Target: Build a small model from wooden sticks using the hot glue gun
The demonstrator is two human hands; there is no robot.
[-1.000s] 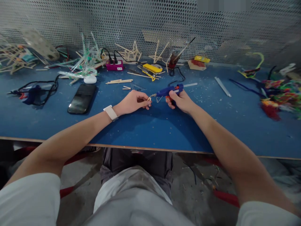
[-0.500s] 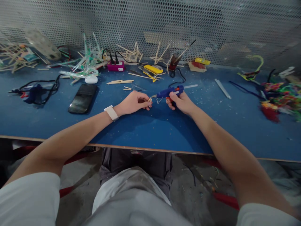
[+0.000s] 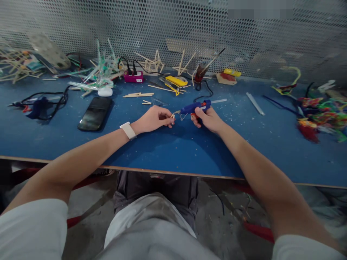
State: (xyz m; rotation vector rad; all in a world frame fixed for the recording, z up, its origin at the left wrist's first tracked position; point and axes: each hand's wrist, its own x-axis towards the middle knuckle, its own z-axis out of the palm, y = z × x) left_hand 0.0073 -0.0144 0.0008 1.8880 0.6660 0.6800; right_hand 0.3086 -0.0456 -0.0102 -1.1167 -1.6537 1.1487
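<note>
Between thumb and fingers, my left hand [image 3: 157,118] pinches a small wooden stick [image 3: 172,117], most of it covered by the fingertips. My right hand [image 3: 207,118] is wrapped round a blue hot glue gun [image 3: 192,107], thumb along its body. The metal nozzle points left and reaches the end of the stick; whether it touches cannot be made out. A clear glue stick [image 3: 219,101] juts from the gun's rear. Just beyond my left hand lie short wooden sticks [image 3: 146,102] and longer wooden sticks [image 3: 138,95].
A black phone [image 3: 95,113] and a second glue gun [image 3: 36,107] lie at left. Behind are a purple power socket [image 3: 133,76] and a yellow utility knife [image 3: 176,81]. A loose glue stick [image 3: 255,104] and colourful tangled scraps [image 3: 320,112] lie at right. Perforated metal backs the blue table [image 3: 151,151].
Both hands keep almost the same pose, with the nozzle still at the stick's end. The view has shifted very slightly.
</note>
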